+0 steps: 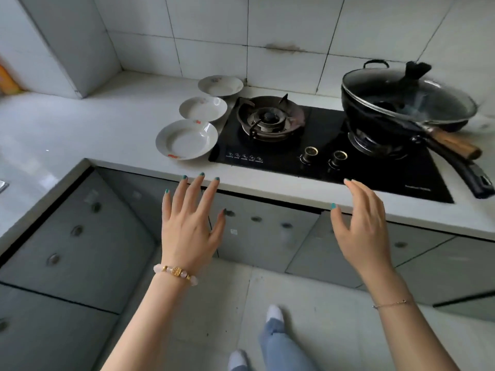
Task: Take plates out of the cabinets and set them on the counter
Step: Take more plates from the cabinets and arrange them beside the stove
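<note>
On the glossy counter (pixel 112 129) sit round plates (pixel 202 109).

Teal-nailed hands (pixel 187 226) (pixel 367 231), beaded bracelet (pixel 175 271), jeans (pixel 281 344)

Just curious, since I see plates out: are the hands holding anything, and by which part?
Nothing is held. The left hand and right hand are open and empty; the three plates lie untouched on the counter.

Open counter (pixel 80 129) at centre left gives passage. Three plates (pixel 202 109) crowd the hob's (pixel 332 124) left edge; the wok (pixel 388 113) blocks the upper right, handle (pixel 471 175) seemingly overhanging.
</note>
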`<act>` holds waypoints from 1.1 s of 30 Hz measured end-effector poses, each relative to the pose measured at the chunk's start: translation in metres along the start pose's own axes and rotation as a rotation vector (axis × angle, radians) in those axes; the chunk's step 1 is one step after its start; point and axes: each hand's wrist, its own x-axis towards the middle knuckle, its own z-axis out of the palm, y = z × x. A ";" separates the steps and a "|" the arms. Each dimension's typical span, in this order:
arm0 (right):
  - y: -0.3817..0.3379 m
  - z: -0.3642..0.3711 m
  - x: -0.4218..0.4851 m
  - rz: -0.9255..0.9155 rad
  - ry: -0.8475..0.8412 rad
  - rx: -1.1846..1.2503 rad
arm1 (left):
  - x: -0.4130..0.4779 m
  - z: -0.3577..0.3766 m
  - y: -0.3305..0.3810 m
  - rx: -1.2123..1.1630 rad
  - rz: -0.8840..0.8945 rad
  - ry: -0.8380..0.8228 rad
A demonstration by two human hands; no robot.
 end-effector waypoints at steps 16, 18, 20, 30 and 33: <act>0.099 -0.094 -0.046 0.131 0.111 -0.055 | -0.019 0.023 0.125 -0.048 0.133 -0.033; 0.112 -0.101 -0.050 0.140 0.110 -0.057 | -0.024 0.029 0.142 -0.051 0.134 -0.045; 0.124 -0.106 -0.054 0.139 0.101 -0.055 | -0.030 0.034 0.155 -0.042 0.138 -0.053; 0.146 -0.092 -0.055 0.157 0.015 -0.023 | -0.041 0.062 0.169 -0.057 0.120 -0.105; 0.146 -0.081 -0.048 0.157 -0.023 -0.022 | -0.039 0.080 0.163 -0.171 0.051 -0.156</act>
